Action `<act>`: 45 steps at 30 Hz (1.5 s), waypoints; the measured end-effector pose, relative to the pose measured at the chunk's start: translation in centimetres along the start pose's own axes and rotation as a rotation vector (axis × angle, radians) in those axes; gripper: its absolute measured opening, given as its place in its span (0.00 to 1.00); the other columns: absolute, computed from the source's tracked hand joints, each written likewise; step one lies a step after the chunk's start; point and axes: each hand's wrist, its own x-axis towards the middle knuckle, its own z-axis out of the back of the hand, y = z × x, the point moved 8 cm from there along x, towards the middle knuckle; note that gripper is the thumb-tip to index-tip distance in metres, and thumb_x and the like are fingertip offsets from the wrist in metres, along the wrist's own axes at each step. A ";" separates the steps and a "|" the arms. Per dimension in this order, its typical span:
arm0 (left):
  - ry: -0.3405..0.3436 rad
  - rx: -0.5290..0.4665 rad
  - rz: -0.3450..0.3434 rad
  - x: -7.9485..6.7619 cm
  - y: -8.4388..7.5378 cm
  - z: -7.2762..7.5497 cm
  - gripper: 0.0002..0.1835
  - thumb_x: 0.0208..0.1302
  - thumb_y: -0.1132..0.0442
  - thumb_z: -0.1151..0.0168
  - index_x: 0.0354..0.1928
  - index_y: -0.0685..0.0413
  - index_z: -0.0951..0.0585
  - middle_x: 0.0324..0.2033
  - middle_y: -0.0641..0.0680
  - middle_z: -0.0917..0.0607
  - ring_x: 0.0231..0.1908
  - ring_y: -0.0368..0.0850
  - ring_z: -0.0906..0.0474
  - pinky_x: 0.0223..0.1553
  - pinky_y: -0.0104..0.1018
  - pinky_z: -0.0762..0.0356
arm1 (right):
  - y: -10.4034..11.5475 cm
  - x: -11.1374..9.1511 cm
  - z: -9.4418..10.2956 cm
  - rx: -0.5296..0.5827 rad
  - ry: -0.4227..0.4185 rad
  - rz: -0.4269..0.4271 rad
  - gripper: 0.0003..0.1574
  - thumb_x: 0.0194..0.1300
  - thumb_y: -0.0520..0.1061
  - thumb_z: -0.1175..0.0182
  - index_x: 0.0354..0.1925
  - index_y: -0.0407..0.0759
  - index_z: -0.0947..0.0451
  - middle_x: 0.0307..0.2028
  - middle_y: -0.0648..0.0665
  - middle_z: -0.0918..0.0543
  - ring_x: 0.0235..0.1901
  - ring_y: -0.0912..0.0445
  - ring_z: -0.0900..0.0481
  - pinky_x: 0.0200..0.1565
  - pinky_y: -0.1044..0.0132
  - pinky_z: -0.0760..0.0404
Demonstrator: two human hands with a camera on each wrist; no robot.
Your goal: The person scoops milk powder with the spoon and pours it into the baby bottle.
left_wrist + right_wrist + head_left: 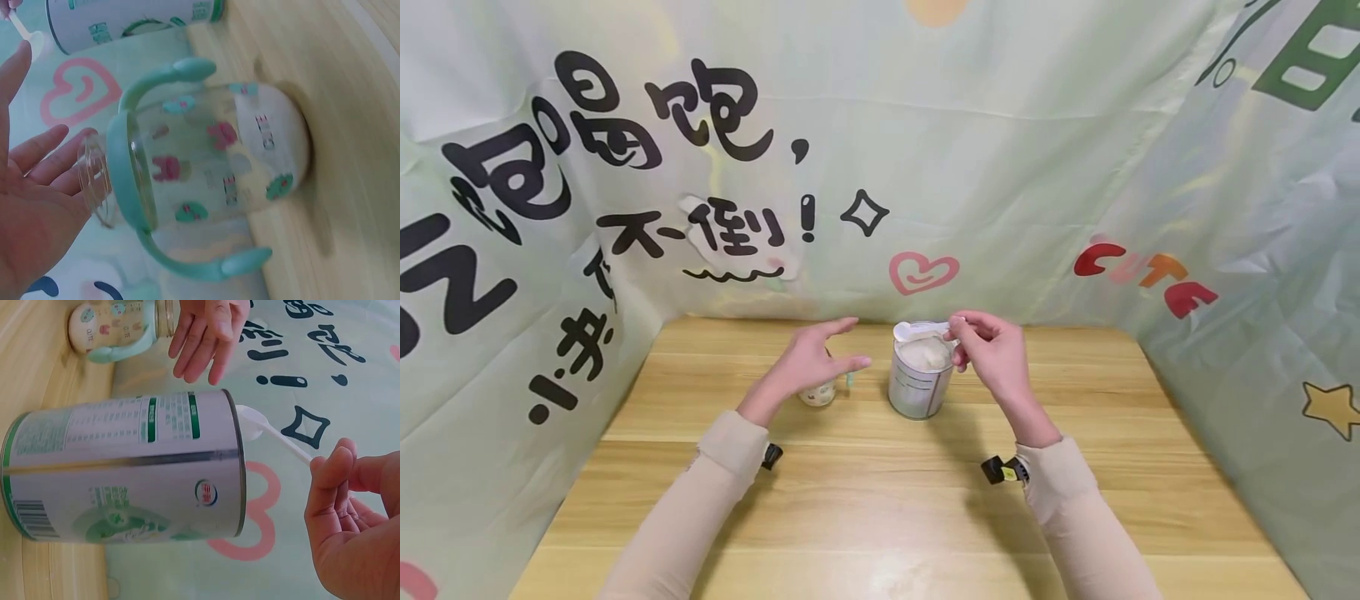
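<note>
My right hand (996, 346) pinches the handle of a white measuring scoop (917, 331) between thumb and fingers. The scoop's bowl is over the mouth of a tall milk powder can (919, 390), where pale powder (925, 352) shows inside. In the right wrist view the scoop (286, 442) is at the can's rim. With fingers spread, my left hand (808, 358) is at the open neck of a clear baby bottle (206, 156), holding nothing. The bottle stands upright, has a mint-green collar with two handles, and has white contents at its bottom.
Both can and bottle stand on a wooden table (880, 500), toward its back edge, the bottle left of the can. A printed cloth backdrop (1000, 167) rises behind the table and along both sides. Each wrist wears a small black camera.
</note>
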 end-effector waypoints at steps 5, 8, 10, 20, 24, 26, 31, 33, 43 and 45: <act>0.025 -0.001 -0.019 0.6 -0.9 -1.0 0.46 0.61 0.37 0.24 0.75 0.54 0.26 0.71 0.57 0.21 0.72 0.58 0.25 0.73 0.55 0.27 | -0.2 -0.1 0.9 -0.013 -0.018 -0.012 0.17 0.74 0.47 0.33 0.52 0.35 0.15 0.31 0.44 0.11 0.17 0.60 0.20 0.25 0.66 0.15; 0.034 0.000 -0.012 0.9 -1.3 -1.4 0.47 0.60 0.36 0.25 0.76 0.52 0.27 0.71 0.57 0.21 0.71 0.58 0.25 0.72 0.56 0.26 | -0.2 -0.2 1.1 -0.010 -0.025 -0.016 0.17 0.74 0.47 0.33 0.52 0.35 0.15 0.30 0.46 0.11 0.17 0.60 0.20 0.24 0.66 0.15; 0.033 0.007 0.004 0.9 -1.4 -1.6 0.47 0.59 0.34 0.25 0.76 0.47 0.27 0.71 0.56 0.21 0.69 0.57 0.23 0.68 0.57 0.22 | -0.2 -0.2 1.2 -0.011 -0.024 -0.023 0.17 0.74 0.47 0.33 0.52 0.36 0.15 0.30 0.47 0.11 0.17 0.60 0.20 0.25 0.65 0.15; 0.050 0.015 -0.035 1.5 -2.4 -3.2 0.48 0.59 0.37 0.23 0.76 0.52 0.27 0.70 0.59 0.20 0.70 0.59 0.23 0.70 0.58 0.24 | -1.3 -0.1 1.5 -0.017 -0.015 -0.056 0.19 0.74 0.49 0.33 0.51 0.34 0.16 0.31 0.44 0.10 0.17 0.60 0.21 0.24 0.67 0.15; 0.056 0.021 -0.050 1.8 -2.7 -3.8 0.48 0.60 0.38 0.23 0.76 0.56 0.27 0.71 0.59 0.21 0.69 0.59 0.23 0.71 0.57 0.25 | -1.9 -0.1 1.4 -0.013 -0.004 -0.071 0.19 0.74 0.48 0.33 0.51 0.33 0.16 0.30 0.43 0.10 0.17 0.60 0.21 0.24 0.66 0.16; 0.058 0.024 -0.054 1.9 -2.9 -4.0 0.48 0.59 0.38 0.23 0.75 0.56 0.27 0.71 0.60 0.21 0.69 0.59 0.22 0.71 0.57 0.25 | -2.2 0.0 1.3 -0.006 0.002 -0.079 0.19 0.74 0.47 0.34 0.51 0.32 0.16 0.30 0.44 0.10 0.17 0.60 0.21 0.23 0.67 0.16; 0.067 0.033 -0.055 2.1 -3.1 -4.4 0.48 0.59 0.38 0.23 0.75 0.57 0.27 0.70 0.60 0.21 0.69 0.60 0.23 0.71 0.57 0.25 | -2.8 0.1 0.9 0.023 0.017 -0.087 0.16 0.73 0.42 0.35 0.51 0.30 0.17 0.26 0.47 0.12 0.17 0.60 0.21 0.23 0.67 0.16; 0.068 0.033 -0.057 2.1 -3.2 -4.6 0.48 0.60 0.39 0.23 0.75 0.57 0.27 0.70 0.60 0.21 0.69 0.60 0.23 0.71 0.57 0.25 | -2.8 0.2 0.6 0.025 0.026 -0.079 0.15 0.72 0.41 0.35 0.50 0.29 0.17 0.24 0.49 0.14 0.16 0.60 0.21 0.23 0.67 0.17; 0.070 0.031 -0.058 2.4 -3.4 -4.9 0.48 0.59 0.38 0.23 0.75 0.56 0.27 0.70 0.60 0.21 0.70 0.59 0.23 0.72 0.56 0.26 | -3.1 0.5 -0.3 -0.001 0.094 -0.132 0.16 0.72 0.42 0.34 0.50 0.30 0.18 0.26 0.47 0.12 0.18 0.58 0.19 0.24 0.66 0.14; 0.069 0.031 -0.059 2.4 -3.5 -4.9 0.48 0.59 0.38 0.23 0.75 0.57 0.27 0.70 0.60 0.21 0.70 0.59 0.23 0.72 0.57 0.26 | -3.1 0.5 -0.5 -0.008 0.109 -0.138 0.16 0.71 0.41 0.33 0.50 0.30 0.18 0.29 0.44 0.10 0.19 0.57 0.18 0.25 0.65 0.13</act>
